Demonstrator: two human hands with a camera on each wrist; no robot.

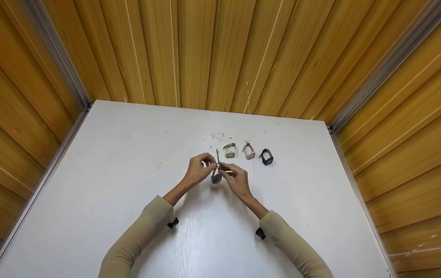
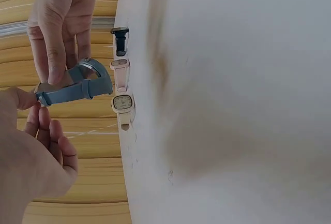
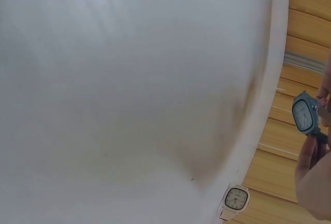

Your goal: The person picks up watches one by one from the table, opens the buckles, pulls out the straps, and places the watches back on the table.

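Both hands meet over the table, holding a blue wristwatch (image 2: 72, 92) between them. My left hand (image 1: 199, 169) pinches the end of its strap near the buckle. With thumb and fingers, my right hand (image 1: 237, 180) grips the strap from the other side. In the left wrist view the strap runs in a loop, with the case at its right end. The oval dial of the blue watch (image 3: 304, 114) shows in the right wrist view. Fingers partly hide the strap ends, so whether the strap is fastened cannot be told.
Beyond the hands stand a cream watch (image 1: 230, 150), a pink watch (image 1: 249, 151) and a black watch (image 1: 266, 156) in a row. They are on a white table (image 1: 89, 173) with dark marks near its back. Wood-patterned walls (image 1: 193, 54) enclose the back and sides.
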